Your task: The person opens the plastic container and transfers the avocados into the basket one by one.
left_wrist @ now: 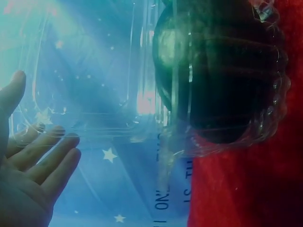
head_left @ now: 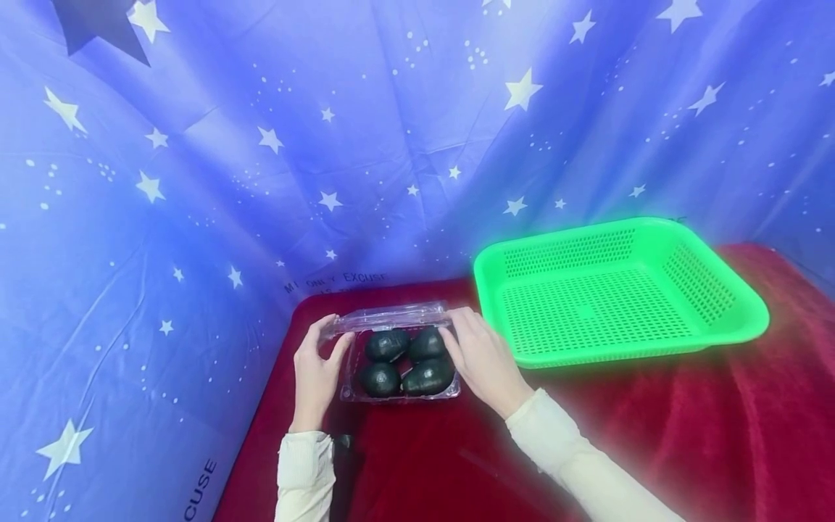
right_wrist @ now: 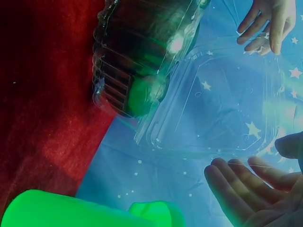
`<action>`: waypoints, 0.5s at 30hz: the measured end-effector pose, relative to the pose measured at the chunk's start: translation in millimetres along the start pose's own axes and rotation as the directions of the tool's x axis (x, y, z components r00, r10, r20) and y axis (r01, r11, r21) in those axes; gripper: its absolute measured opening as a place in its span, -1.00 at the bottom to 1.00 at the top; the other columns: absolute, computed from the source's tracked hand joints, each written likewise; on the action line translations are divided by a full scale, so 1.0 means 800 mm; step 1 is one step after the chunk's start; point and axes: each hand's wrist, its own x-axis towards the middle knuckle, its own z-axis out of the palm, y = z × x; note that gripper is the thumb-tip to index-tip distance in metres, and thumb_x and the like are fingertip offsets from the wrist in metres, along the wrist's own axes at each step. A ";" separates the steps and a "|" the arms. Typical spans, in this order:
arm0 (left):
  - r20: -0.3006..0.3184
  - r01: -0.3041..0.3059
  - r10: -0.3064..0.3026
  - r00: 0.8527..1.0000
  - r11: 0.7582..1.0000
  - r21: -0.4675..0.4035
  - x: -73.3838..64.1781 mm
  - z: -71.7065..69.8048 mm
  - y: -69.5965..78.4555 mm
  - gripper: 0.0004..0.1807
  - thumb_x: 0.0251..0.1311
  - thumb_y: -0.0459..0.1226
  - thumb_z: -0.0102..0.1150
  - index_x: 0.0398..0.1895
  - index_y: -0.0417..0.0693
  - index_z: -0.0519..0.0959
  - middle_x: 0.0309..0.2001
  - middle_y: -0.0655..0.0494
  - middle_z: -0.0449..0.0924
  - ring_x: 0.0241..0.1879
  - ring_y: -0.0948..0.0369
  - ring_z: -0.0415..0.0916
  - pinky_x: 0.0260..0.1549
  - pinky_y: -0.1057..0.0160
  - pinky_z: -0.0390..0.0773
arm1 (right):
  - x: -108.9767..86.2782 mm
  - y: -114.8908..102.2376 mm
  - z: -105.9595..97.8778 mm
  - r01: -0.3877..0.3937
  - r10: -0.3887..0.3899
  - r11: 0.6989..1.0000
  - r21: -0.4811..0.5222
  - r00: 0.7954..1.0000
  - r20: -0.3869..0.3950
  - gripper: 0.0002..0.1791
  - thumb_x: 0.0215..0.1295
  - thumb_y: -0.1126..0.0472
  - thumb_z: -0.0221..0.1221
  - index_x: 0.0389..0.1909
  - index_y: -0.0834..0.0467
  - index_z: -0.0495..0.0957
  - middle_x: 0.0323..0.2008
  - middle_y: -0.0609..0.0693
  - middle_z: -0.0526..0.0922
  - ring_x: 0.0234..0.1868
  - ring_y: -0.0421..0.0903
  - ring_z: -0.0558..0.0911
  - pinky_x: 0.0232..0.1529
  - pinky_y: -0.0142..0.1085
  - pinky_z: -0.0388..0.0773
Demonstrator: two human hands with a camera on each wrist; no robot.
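A clear plastic clamshell box (head_left: 401, 398) sits near the back left of the red-covered table, with several dark avocados (head_left: 428, 377) inside. Its see-through lid (head_left: 391, 317) stands raised at the back edge. My left hand (head_left: 315, 377) is at the lid's left end; in the left wrist view its fingers extend along the lid's corner, with the thumb apart from them. At the lid's right end is my right hand (head_left: 485, 359), its fingertips touching the edge with fingers nearly straight in the right wrist view. Neither hand touches the avocados.
A bright green perforated plastic basket (head_left: 587, 357) stands to the right of the box, close to my right hand. Blue star-printed cloth (head_left: 391, 145) hangs behind and to the left of the table. Red cloth (head_left: 457, 464) covers the tabletop.
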 end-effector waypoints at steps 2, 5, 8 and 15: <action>-0.001 0.020 -0.020 1.000 0.999 -0.034 0.000 0.002 -0.002 -0.53 0.19 -0.17 0.36 0.18 0.03 0.55 0.07 0.06 0.65 0.06 0.14 0.60 0.10 0.27 0.53 | 0.001 0.001 0.001 -0.004 0.004 1.000 0.006 1.000 0.003 -0.78 0.43 0.15 0.12 -0.04 0.19 0.50 -0.23 0.03 0.57 -0.26 -0.04 0.56 -0.25 -0.23 0.62; -0.014 0.024 -0.025 1.000 0.996 -0.089 0.002 0.004 -0.005 -0.56 0.23 -0.24 0.32 0.18 -0.03 0.55 0.08 0.02 0.65 0.05 0.21 0.61 0.05 0.45 0.53 | 0.002 0.003 0.002 0.005 -0.005 1.000 0.010 1.000 0.004 -0.78 0.44 0.16 0.12 -0.04 0.20 0.50 -0.22 0.03 0.57 -0.25 -0.04 0.56 -0.25 -0.23 0.61; -0.030 0.003 -0.007 1.000 0.992 -0.129 0.004 0.006 -0.004 -0.59 0.26 -0.32 0.27 0.18 -0.14 0.55 0.05 -0.09 0.65 -0.02 0.29 0.61 -0.01 0.54 0.53 | 0.003 0.005 0.002 0.018 -0.018 1.000 0.017 1.000 0.002 -0.77 0.42 0.18 0.14 -0.02 0.21 0.49 -0.20 0.04 0.57 -0.23 -0.05 0.57 -0.24 -0.24 0.63; -0.045 -0.031 0.025 0.999 0.988 -0.152 0.007 0.000 0.028 -0.64 0.34 -0.36 0.17 0.16 -0.32 0.54 -0.05 -0.23 0.65 -0.14 0.50 0.57 -0.08 0.60 0.51 | 0.008 0.011 0.007 0.040 -0.040 0.997 0.071 0.999 0.009 -0.70 0.42 0.20 0.14 0.07 0.24 0.45 -0.09 0.08 0.57 -0.12 -0.06 0.62 -0.07 -0.24 0.65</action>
